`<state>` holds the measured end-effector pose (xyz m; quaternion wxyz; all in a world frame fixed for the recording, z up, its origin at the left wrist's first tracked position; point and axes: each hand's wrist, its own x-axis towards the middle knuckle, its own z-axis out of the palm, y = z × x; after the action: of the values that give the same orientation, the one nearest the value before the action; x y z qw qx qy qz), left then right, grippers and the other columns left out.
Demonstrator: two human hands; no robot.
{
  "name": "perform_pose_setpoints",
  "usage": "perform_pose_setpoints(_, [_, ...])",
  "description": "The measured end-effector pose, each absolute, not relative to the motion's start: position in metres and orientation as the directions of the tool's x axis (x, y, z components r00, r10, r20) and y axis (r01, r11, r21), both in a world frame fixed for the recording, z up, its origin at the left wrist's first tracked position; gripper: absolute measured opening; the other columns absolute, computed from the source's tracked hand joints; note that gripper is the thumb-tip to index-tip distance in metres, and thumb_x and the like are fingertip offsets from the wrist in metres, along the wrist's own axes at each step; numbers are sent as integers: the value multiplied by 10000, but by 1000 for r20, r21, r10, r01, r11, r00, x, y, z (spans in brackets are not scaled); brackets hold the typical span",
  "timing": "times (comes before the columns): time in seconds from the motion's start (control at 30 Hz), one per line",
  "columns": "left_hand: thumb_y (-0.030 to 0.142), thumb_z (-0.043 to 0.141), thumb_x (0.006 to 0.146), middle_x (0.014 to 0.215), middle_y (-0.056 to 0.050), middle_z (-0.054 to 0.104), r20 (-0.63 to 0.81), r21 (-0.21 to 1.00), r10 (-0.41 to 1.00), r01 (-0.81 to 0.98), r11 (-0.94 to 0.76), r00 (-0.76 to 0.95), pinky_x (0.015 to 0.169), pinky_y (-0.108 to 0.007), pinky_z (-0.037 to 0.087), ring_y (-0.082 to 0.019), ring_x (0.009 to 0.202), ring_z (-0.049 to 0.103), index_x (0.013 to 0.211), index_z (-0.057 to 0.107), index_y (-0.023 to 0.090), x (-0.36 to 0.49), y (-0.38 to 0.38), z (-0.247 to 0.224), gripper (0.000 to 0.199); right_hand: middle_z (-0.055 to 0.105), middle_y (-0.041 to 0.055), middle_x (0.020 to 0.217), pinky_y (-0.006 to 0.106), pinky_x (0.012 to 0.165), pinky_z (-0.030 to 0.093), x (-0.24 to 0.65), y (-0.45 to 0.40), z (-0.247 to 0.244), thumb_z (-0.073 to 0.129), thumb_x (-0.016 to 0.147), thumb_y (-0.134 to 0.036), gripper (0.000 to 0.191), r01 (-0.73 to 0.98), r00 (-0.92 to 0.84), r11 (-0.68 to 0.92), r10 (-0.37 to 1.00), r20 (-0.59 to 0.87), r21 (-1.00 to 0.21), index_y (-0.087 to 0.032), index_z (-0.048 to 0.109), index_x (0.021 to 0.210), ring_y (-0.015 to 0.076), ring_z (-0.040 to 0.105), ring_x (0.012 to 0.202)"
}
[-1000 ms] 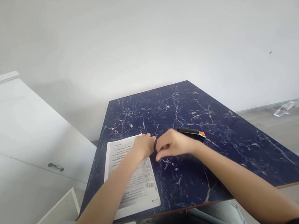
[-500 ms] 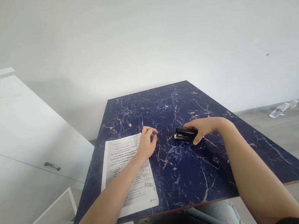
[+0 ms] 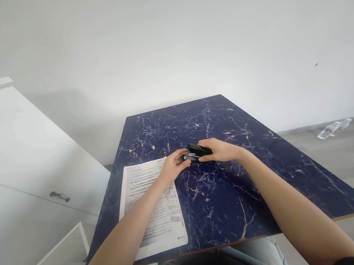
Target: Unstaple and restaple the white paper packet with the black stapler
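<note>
A black stapler point(image 3: 196, 151) is held above the dark blue marbled tabletop point(image 3: 217, 207), its jaw end pointing left. My right hand point(image 3: 216, 149) grips its rear part, fingers over the top and thumb on the near side. At the stapler's front end, my left hand point(image 3: 176, 162) has its fingers and thumb closed around the tip. A printed sheet stack point(image 3: 157, 227) lies under my left forearm, with dense text and a barcode-like striped strip along its right side.
A small pale scrap point(image 3: 153, 147) rests on the table's far left part. To the left stands a white cabinet point(image 3: 5, 149) with a dark handle. A clear plastic bottle point(image 3: 332, 129) lies on the floor at the right. A white wall rises behind the table.
My right hand has brought the stapler left and slightly away from me. My left hand has moved a little right and closed on the stapler's front end. The papers stay put.
</note>
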<state>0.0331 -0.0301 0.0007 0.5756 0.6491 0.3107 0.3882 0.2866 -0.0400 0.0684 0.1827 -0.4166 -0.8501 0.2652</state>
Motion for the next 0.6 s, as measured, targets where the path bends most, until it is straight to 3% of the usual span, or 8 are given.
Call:
perform_pose_setpoints(0.13, [456, 844, 719, 869, -49, 728, 105, 993, 913, -93, -74, 394, 864, -421, 603, -200, 803, 699, 1000, 739, 144, 33, -31, 2, 433, 588, 5, 793, 270, 628, 393, 262, -40, 57, 734, 776, -591, 448, 478, -509, 406, 851, 131, -779, -175, 631, 906, 155, 529, 688])
perform_pose_setpoints(0.2, [451, 839, 728, 890, -50, 739, 111, 986, 948, -154, -68, 297, 911, -422, 592, -204, 851, 706, 964, 749, 144, 34, -33, 5, 398, 611, 19, 815, 277, 616, 442, 254, -40, 50, 680, 818, -635, 494, 273, -400, 226, 911, 103, -935, -176, 639, 993, 165, 568, 700])
perform_pose_setpoints(0.27, [445, 821, 756, 974, -65, 751, 117, 974, 969, -216, -69, 217, 960, -425, 575, -209, 924, 708, 980, 757, 148, 35, -35, 8, 378, 647, 60, 857, 293, 596, 497, 246, -39, 43, 526, 907, -684, 543, 1, -314, -13, 949, -12, -1000, -169, 621, 1052, 183, 621, 711])
perform_pose_setpoints(0.33, [435, 816, 765, 1031, -79, 753, 115, 968, 978, -239, -71, 173, 984, -431, 563, -213, 960, 706, 1003, 763, 149, 35, -36, 10, 375, 669, 94, 859, 296, 552, 526, 239, -37, 36, 402, 966, -678, 559, -201, -287, -218, 945, -156, -955, -163, 599, 1058, 190, 652, 674])
perform_pose_setpoints(0.4, [421, 825, 758, 1047, -86, 751, 113, 969, 980, -234, -73, 164, 987, -439, 560, -216, 967, 702, 1015, 764, 148, 34, -35, 9, 380, 675, 98, 811, 279, 500, 529, 233, -35, 31, 374, 999, -624, 510, -309, -268, -321, 932, -242, -895, -162, 582, 1045, 180, 652, 610])
perform_pose_setpoints(0.6, [357, 842, 755, 993, -75, 732, 97, 954, 976, -298, -35, 195, 1015, -451, 537, -225, 993, 681, 973, 758, 143, 33, -32, 7, 317, 662, 76, 732, 275, 471, 551, 225, -35, 28, 427, 1030, -446, 321, -463, -210, -285, 955, -208, -840, -159, 570, 1013, 179, 641, 563])
